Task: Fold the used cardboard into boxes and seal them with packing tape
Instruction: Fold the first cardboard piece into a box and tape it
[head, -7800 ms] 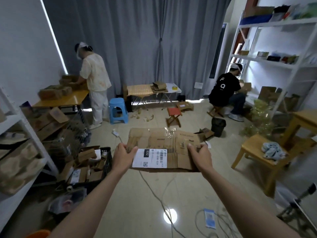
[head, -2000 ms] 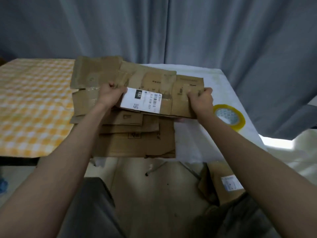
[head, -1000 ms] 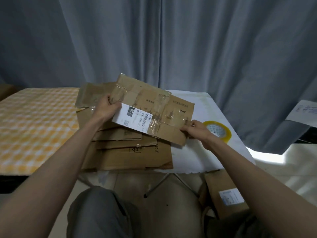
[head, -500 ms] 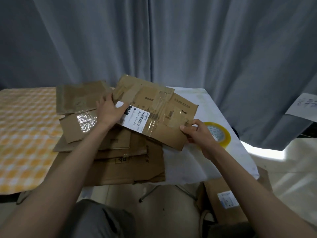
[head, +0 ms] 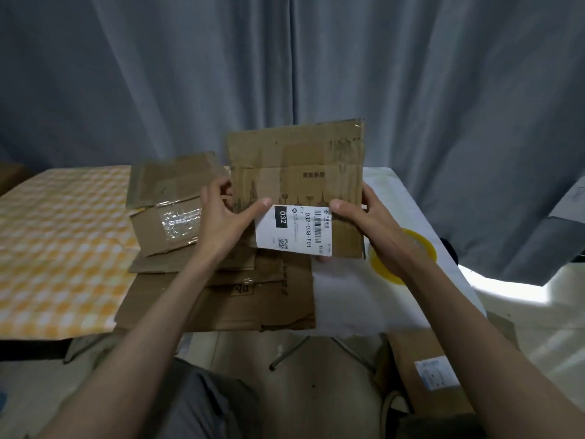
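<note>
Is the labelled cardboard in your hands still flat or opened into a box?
Flat: the labelled cardboard shows one level face, gripped at its side edges by left hand and right hand.

flattened cardboard (head: 297,172) with white label, upright above cardboard stack (head: 221,299), tape roll (head: 421,248) beside

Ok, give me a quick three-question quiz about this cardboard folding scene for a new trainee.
1. True or false: both the left hand and the right hand grip the flattened brown cardboard box with the white shipping label.
2. Where is the yellow roll of packing tape? A) on the white table B) on the floor C) on the checked cloth
3. Fill in: the label's black square reads ___.

Key: 1 true; 2 A; 3 032
</note>
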`<state>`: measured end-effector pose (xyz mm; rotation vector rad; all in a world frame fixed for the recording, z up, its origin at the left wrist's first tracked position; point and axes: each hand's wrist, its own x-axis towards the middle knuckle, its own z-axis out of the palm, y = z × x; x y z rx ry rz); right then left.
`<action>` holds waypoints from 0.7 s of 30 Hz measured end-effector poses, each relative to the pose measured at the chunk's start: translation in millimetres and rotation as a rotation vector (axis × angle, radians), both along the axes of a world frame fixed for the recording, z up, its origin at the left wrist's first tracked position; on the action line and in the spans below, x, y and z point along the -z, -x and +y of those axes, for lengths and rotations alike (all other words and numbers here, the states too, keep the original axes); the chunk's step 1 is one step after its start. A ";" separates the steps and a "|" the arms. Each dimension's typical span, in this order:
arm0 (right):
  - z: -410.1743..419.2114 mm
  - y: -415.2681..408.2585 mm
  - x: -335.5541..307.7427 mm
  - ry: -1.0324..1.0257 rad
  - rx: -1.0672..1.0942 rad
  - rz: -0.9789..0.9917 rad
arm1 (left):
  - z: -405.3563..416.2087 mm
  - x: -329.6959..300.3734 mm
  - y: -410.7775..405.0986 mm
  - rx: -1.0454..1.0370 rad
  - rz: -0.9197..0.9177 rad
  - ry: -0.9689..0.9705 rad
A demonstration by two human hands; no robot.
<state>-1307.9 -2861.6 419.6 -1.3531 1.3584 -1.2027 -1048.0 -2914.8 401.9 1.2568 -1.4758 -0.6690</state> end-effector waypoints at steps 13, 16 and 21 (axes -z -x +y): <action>28.9 17.3 9.0 0.160 0.189 -0.264 | 75.4 80.5 62.2 0.023 -0.321 0.028; 22.3 8.4 11.9 0.169 0.269 -0.265 | 74.8 92.5 82.2 0.058 -0.791 0.048; 20.2 -24.4 42.3 0.172 0.380 -0.228 | 57.7 88.3 93.6 -0.066 -1.136 0.089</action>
